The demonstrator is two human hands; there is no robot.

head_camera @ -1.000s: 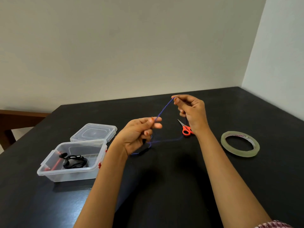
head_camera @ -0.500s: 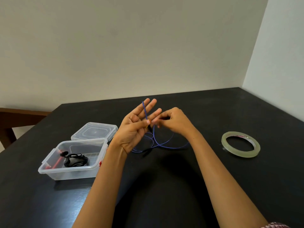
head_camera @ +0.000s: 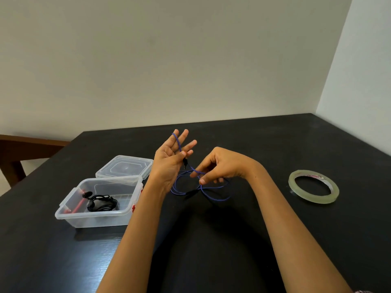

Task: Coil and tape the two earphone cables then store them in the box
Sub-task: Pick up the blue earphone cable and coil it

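Centre frame, the left grip (head_camera: 169, 163) is raised palm-up with fingers spread. The blue earphone cable (head_camera: 201, 188) loops over them, pinned by the thumb. The right grip (head_camera: 222, 166) pinches the same cable just beside it, and the slack lies on the desk (head_camera: 317, 240). At lower left, the open box (head_camera: 99, 216) holds the coiled black earphone cable (head_camera: 102, 205). The tape roll (head_camera: 313, 199) lies at right.
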